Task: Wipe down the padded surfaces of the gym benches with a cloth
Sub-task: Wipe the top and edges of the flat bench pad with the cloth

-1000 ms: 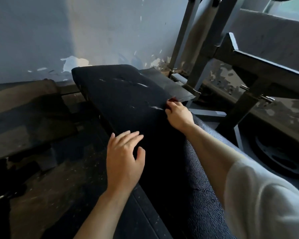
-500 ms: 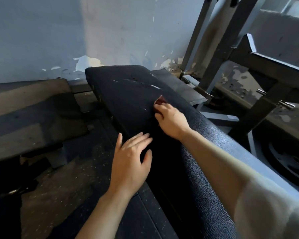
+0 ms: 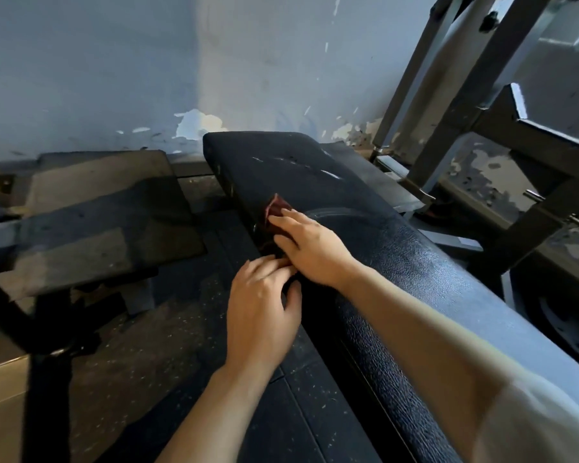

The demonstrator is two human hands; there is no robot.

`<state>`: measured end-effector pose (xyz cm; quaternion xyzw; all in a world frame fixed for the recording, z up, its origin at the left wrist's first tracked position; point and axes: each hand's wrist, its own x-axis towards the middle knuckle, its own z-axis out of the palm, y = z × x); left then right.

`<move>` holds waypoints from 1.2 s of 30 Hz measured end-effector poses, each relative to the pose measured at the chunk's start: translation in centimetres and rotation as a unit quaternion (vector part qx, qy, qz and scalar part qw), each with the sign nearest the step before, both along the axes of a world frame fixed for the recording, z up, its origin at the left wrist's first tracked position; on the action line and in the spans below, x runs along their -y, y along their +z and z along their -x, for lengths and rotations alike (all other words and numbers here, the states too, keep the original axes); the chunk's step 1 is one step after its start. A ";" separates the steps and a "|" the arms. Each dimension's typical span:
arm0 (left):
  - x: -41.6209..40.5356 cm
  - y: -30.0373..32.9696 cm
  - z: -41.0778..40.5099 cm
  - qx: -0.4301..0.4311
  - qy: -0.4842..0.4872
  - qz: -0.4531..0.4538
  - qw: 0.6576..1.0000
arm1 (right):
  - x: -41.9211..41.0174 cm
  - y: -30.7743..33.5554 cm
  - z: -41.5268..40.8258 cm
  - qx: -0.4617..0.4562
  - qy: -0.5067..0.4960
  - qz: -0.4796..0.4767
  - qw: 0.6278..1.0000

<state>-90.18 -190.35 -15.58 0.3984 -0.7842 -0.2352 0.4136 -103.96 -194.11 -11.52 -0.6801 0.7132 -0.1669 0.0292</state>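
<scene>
A long black padded bench runs from the lower right toward the wall. A small dark red cloth lies at the pad's left edge and hangs a little over its side. My right hand presses flat on the cloth with its fingers stretched out, so only the cloth's far corner and a bit of its lower edge show. My left hand is beside the bench's left side. Its fingertips touch the cloth's lower edge just under my right hand, and its thumb stands apart.
A grey steel rack frame rises right of the bench, with a bar holder jutting out. A weight plate lies on the floor at the right. A worn dark pad stands to the left. Speckled rubber flooring lies between.
My right hand has slid the cloth from the pad's right side across to its left edge. My left hand has moved up to the cloth and now touches it.
</scene>
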 end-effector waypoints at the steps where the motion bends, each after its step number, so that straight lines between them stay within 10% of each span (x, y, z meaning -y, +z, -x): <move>1: 0.1 -0.1 -0.3 0.009 -0.003 0.000 1.000 | 0.3 0.1 0.8 0.001 -0.010 -0.001 1.000; 5: 0.3 -0.3 -1.3 0.037 -0.014 -0.012 0.999 | 3.4 0.8 2.3 0.004 -0.117 -0.025 0.993; 11: -0.6 0.4 -0.2 0.025 -0.007 -0.029 0.999 | -0.4 0.5 1.5 -0.017 -0.001 -0.020 1.000; 17: -1.3 0.6 0.6 0.028 0.003 -0.058 0.998 | 0.2 0.8 7.6 -0.006 -0.231 -0.036 0.972; 23: -1.4 0.9 2.3 -0.010 0.069 -0.080 0.994 | 0.4 0.4 -0.2 0.008 0.001 -0.017 1.000; 30: -0.9 0.1 2.8 -0.001 0.070 -0.048 0.996 | 2.8 1.0 6.5 -0.001 -0.150 -0.030 0.988; 36: -0.7 0.2 4.0 -0.011 0.082 -0.051 0.995 | 0.2 -0.2 3.3 -0.007 0.000 -0.007 1.000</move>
